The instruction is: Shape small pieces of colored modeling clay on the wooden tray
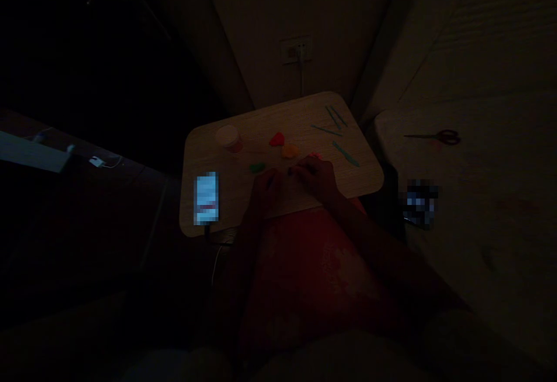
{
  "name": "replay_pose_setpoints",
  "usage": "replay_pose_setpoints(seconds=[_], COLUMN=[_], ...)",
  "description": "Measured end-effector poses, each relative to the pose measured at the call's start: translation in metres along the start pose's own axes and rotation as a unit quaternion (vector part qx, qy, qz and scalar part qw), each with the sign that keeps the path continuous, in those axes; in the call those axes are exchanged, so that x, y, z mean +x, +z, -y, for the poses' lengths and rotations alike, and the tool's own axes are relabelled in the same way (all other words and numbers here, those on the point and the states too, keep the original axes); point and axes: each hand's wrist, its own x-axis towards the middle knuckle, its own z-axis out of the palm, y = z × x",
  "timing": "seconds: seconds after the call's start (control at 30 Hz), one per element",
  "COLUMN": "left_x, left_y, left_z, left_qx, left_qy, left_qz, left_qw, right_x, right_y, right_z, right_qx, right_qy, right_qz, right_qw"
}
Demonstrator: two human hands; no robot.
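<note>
In dim light, both my hands are over the near side of a small wooden table [235,196]. My left hand [264,189] is curled near a green lump of modelling clay [257,168]; what its fingers hold, if anything, is lost in shadow. My right hand [318,176] has its fingers pinched together, with a small dark lump [290,170] at their tips. Just beyond that hand lies a pink piece of clay [315,155], partly covered by it. An orange lump of clay [290,151] and a red one [277,139] sit farther back.
A pale-lidded tub [228,137] stands at the table's back left, behind a lit phone [206,198]. Thin green sticks [334,116] and a green clay knife [346,154] lie on the right. Scissors [446,137] rest on the pale surface beside the table. A wall socket [296,50] holds a plug.
</note>
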Motion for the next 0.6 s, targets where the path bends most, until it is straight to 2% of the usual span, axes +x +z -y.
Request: replay_pose_setpoints(seconds=[0.2,0.4,0.6], left_x=[-0.0004,-0.0005,-0.0007], left_y=[-0.0005,0.0007,0.0008], left_z=[-0.0014,-0.0004,0.0035], left_qx=[0.0,-0.008,-0.007], left_qy=[0.0,0.0,0.001], left_qz=[0.001,0.002,-0.003], left_qw=[1.0,1.0,1.0], right_x=[0.0,-0.001,0.0007], right_y=[-0.0002,0.0005,-0.0023], right_z=[0.0017,0.001,0.0019], right_qx=[-0.021,0.023,0.005], right_qy=[0.005,0.001,-0.018], right_qz=[-0.036,0.004,-0.022], right_qw=[0.999,1.0,1.0])
